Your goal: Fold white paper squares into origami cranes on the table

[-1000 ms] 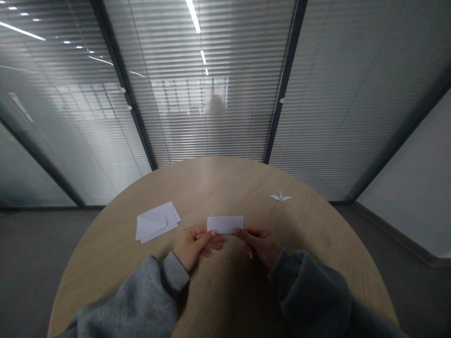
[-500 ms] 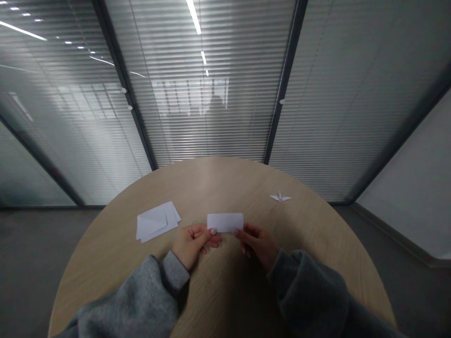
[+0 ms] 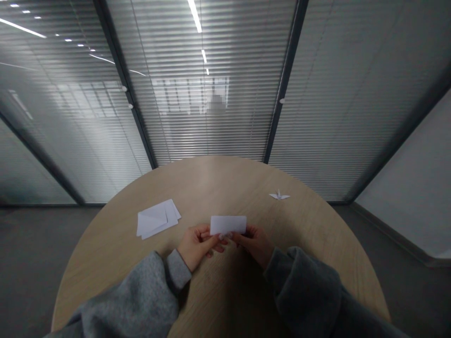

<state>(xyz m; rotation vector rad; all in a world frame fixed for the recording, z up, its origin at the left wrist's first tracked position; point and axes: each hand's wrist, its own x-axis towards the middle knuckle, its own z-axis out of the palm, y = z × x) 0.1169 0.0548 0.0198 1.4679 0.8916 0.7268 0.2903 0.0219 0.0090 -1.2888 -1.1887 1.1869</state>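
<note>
A folded white paper rectangle (image 3: pixel 228 224) is held just above a round wooden table (image 3: pixel 218 188). My left hand (image 3: pixel 198 244) pinches its lower left edge between thumb and fingers. My right hand (image 3: pixel 254 243) pinches its lower right edge, fingers closed on it. Both wrists, in grey sleeves, sit near the table's front middle.
A small stack of white paper sheets (image 3: pixel 157 219) lies to the left of my hands. A white folded paper crane (image 3: pixel 279 195) stands at the back right of the table. Glass walls with blinds (image 3: pixel 211 94) rise behind the table.
The paper rectangle and both hands have shifted slightly to the right and closer together. The grip on the paper is unchanged.
</note>
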